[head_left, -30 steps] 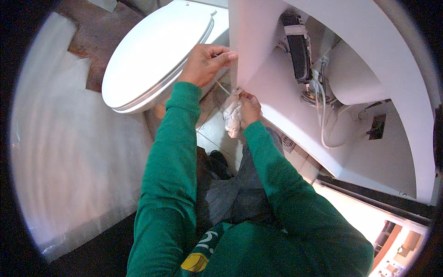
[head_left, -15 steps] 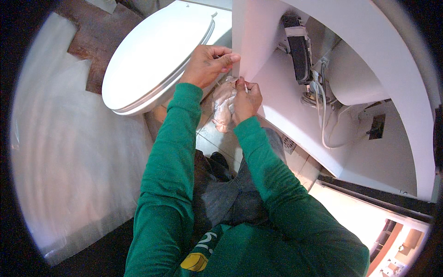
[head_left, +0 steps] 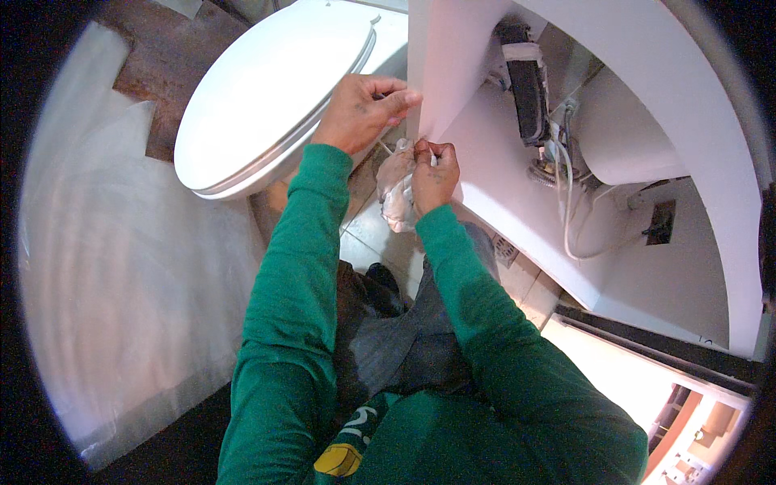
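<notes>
My right hand (head_left: 435,174) pinches the top of a crumpled, whitish plastic bag (head_left: 396,198), which hangs beside the fingers above the tiled floor. Whatever is inside the bag is hard to make out. Up and to the left, my left hand (head_left: 360,113) is closed, thumb against fingers, near the front edge of a white panel (head_left: 420,73). Its fingertips hide anything they may hold. Just below it, a thin pale strip (head_left: 385,148) shows next to the bag.
A white toilet with a closed lid (head_left: 267,97) stands at the left. To the right, an open white cabinet holds a black box-shaped device (head_left: 529,101), pale hoses (head_left: 568,210) and a rounded white body (head_left: 630,137). Translucent plastic sheeting (head_left: 137,283) covers the far left. A floor drain (head_left: 505,250) lies below the cabinet.
The bag has shifted slightly right and hangs closer to my right hand. A thin pale strip now shows beneath my left hand. Both hands stay nearly where they were.
</notes>
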A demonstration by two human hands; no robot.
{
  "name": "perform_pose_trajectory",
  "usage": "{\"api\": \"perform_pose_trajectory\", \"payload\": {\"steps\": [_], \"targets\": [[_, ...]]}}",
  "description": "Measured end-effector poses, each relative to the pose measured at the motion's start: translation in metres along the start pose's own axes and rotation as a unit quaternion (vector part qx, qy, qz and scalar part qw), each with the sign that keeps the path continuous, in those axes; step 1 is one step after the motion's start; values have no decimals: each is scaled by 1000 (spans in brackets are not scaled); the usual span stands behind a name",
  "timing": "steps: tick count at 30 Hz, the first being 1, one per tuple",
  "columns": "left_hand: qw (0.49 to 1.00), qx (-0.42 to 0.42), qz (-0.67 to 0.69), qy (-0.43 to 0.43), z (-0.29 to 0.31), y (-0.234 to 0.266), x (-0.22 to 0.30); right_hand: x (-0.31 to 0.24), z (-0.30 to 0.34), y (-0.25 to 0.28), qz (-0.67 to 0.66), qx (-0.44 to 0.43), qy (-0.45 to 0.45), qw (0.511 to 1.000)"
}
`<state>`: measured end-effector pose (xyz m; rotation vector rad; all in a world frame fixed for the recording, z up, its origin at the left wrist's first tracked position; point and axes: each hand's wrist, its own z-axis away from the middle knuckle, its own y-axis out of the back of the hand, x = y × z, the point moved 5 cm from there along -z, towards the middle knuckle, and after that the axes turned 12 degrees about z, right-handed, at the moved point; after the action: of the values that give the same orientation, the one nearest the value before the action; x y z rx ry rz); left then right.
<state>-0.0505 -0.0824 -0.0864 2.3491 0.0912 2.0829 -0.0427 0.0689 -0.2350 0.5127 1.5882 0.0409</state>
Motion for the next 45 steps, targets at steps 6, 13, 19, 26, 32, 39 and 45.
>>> {"api": "perform_pose_trajectory", "payload": {"steps": [6, 13, 19, 26, 32, 39, 45], "targets": [[1000, 0, -14, 20, -1, -1, 0, 44, 7, -12, 93, 8, -22, 995], [999, -31, -8, 20, -9, -2, 9, 85, 0, -26, -44, -48, -169, 983], [1000, -27, -16, 2, -3, 0, 6, 62, 12, -25, -300, -140, -268, 905], [999, -29, -27, 13, -6, 3, 1, -10, 1, 0, -318, -117, -197, 920], [997, -58, -40, 20, -8, 5, 4, -108, -13, 52, -143, -17, 64, 988], [998, -29, 13, -54, -1, 6, 16, -238, -19, 106, -52, 106, 415, 902], [971, 68, 178, -145, -5, -1, 40, -231, -17, 97, -46, 129, 449, 883]]}}
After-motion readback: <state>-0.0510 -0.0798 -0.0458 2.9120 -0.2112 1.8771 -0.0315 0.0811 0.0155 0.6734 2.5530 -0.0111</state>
